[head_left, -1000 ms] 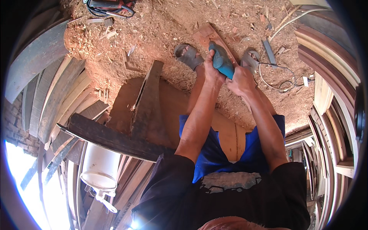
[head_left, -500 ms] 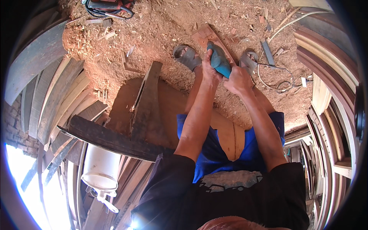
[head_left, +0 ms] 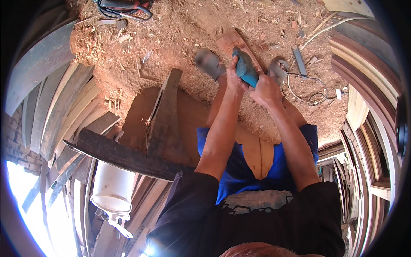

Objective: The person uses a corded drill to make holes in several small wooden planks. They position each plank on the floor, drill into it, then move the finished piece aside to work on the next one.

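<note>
1. Locate the teal handheld power tool (head_left: 245, 70) at upper centre of the frame, above or against the reddish-brown wooden board (head_left: 235, 40). Cannot confirm contact between the two.
2. Note the left hand (head_left: 234, 79) wrapped around the left side of the casing, with most fingertips hidden.
3. Note the right hand (head_left: 266, 89) closed around the rear end. Cannot tell grip tightness.
4. Expect moderate weight, a rigid casing and low fragility; allow for slipperiness from dust.
5. Hold by the body and rear end, clear of the underside.
6. Find no readable brand or lettering on the casing. Treat the white tag (head_left: 338, 94), at right of the frame, as illegible.
</note>
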`<state>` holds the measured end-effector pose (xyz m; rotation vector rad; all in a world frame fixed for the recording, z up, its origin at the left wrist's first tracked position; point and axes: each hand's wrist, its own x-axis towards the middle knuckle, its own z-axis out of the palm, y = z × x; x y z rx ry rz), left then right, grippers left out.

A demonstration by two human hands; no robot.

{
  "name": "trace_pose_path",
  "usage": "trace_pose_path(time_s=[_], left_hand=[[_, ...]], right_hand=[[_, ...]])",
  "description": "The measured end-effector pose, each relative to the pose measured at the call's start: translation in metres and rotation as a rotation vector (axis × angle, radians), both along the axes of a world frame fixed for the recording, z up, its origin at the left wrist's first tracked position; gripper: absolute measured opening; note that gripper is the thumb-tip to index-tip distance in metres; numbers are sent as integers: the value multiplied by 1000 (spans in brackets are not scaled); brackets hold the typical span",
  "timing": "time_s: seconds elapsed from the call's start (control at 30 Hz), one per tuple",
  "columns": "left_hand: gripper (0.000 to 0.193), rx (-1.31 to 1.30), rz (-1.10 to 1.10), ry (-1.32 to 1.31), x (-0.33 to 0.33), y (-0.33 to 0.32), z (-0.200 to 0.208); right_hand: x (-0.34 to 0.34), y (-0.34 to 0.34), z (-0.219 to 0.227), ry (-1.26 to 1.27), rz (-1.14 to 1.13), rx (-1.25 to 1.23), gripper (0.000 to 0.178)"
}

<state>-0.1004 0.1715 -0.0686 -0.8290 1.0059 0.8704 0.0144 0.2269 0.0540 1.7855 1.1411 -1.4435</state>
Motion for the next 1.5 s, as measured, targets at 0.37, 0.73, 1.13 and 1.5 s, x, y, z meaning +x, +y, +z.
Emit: trace_pose_path(time_s=[0.37, 0.73, 1.13, 1.5], left_hand=[[55, -70, 2, 4, -1, 11, 10], [48, 32, 73, -1, -3, -3, -7], [44, -19, 135, -44, 4, 7, 35], [43, -20, 121, 21, 0, 2, -26]], right_hand=[[-3, 14, 5, 9, 15, -68, 61], [-2, 17, 3, 18, 36, -52, 54], [10, 11, 18, 109, 93, 34, 76], [-4, 14, -20, -4, 5, -1, 48]])
